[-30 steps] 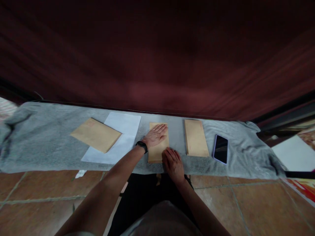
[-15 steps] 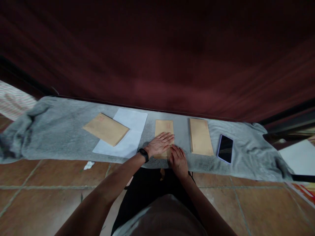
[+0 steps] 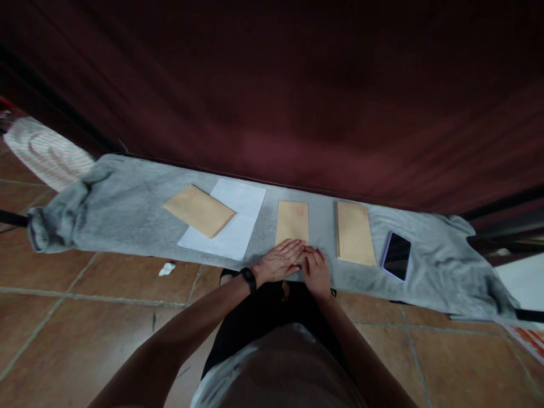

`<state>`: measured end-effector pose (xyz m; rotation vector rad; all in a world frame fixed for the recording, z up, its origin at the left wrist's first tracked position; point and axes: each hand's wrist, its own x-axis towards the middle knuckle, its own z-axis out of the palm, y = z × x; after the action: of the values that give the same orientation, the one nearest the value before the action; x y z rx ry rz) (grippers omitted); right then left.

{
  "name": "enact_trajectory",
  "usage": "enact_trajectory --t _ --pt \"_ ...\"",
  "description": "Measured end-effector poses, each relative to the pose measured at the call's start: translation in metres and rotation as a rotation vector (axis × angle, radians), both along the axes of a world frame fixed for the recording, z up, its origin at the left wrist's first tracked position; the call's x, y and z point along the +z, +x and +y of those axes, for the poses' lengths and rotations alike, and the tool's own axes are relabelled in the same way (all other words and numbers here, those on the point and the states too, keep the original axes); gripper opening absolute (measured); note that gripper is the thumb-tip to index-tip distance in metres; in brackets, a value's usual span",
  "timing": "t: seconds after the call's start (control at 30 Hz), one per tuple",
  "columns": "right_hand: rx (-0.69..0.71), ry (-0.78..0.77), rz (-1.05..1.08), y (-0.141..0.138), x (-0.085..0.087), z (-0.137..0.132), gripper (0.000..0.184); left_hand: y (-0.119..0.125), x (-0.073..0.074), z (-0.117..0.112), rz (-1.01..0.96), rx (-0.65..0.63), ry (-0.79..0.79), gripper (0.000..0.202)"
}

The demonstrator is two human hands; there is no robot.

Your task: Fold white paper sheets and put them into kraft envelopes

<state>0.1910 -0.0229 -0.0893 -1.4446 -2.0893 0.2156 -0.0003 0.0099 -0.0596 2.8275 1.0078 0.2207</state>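
A brown paper envelope (image 3: 292,220) with a small red printed mark near its far right corner lies upright in front of me on the grey cloth. My left hand (image 3: 280,259), a dark band on its wrist, rests flat across the envelope's near end with the fingers pointing right. Beside it, my right hand (image 3: 317,272) lays its fingers on the near right corner, its fingertips close to those of the left. Both palms hide the envelope's near edge. Neither hand grips anything that I can see.
To the left, several stacked brown envelopes (image 3: 199,210) overlap a white paper sheet (image 3: 243,231). A second stack of envelopes (image 3: 356,232) and a phone (image 3: 396,256) lie to the right. Grey cloth (image 3: 127,221) covers the narrow surface. A dark red panel (image 3: 272,113) stands behind.
My left hand has slid toward me along the envelope, uncovering more of its far part. The right hand keeps to the near right corner. The whole view has shifted slightly.
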Motion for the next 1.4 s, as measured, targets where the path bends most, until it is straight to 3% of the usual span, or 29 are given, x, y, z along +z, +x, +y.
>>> enact_trajectory --t 0.23,0.47,0.57,0.83,1.07,1.23,1.4 --pt "0.005 -0.032 0.137 0.008 0.003 0.006 0.032 -0.009 0.001 -0.019 -0.013 -0.021 -0.014 0.065" --pt "0.328 -0.113 -0.093 0.003 0.01 0.041 0.043 -0.011 0.003 -0.019 0.024 -0.047 -0.033 0.058" --pt "0.378 -0.101 -0.164 0.0 0.009 0.062 0.044 -0.011 0.002 -0.018 0.027 -0.053 -0.056 0.061" --pt "0.322 -0.166 -0.375 -0.009 0.006 0.128 0.051 -0.014 0.006 -0.014 -0.017 -0.107 -0.087 0.069" --pt "0.218 -0.179 -0.436 -0.02 0.01 0.165 0.054 -0.014 0.003 -0.012 -0.059 -0.116 -0.115 0.072" --pt "0.157 -0.144 -0.411 -0.027 0.007 0.171 0.056 -0.014 0.0 -0.01 -0.073 -0.116 -0.134 0.073" --pt "0.335 -0.105 -0.401 -0.025 -0.002 0.151 0.058 -0.015 -0.001 -0.011 -0.057 -0.104 -0.146 0.075"
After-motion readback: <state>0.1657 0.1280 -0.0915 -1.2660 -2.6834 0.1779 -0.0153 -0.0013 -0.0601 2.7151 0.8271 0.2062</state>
